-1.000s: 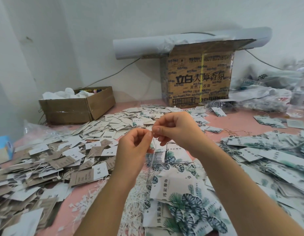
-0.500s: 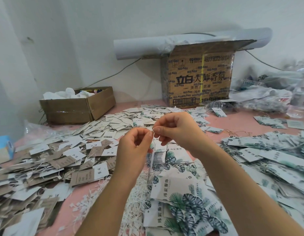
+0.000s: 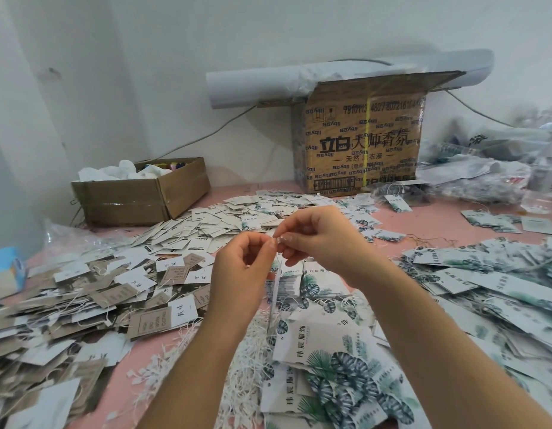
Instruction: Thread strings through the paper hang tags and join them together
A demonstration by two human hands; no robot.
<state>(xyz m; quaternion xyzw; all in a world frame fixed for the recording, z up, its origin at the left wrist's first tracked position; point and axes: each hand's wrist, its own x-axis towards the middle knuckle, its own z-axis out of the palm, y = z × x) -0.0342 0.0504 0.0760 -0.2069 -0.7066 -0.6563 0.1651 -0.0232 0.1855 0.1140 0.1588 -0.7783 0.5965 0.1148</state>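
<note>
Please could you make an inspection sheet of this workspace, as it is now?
Surface: pink table, mostly covered.
Job's things: leaf-print tags in front and right; brown and white tags left; loose strings between.
Clutter: small open box, printed carton, paper roll, plastic bags.
Hands: left hand and right hand both pinch one string, raised over the tags.
Cables: grey cable along wall.
Surroundings: white wall.

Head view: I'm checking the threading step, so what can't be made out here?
1) The string pinched by left hand and right hand, head view: thin, blurred; fingers hide its end, so threading can't be judged.
2) The small cardboard box: its wall hides most contents.
3) The plastic bags, far right: blurred, cut by the edge.
</note>
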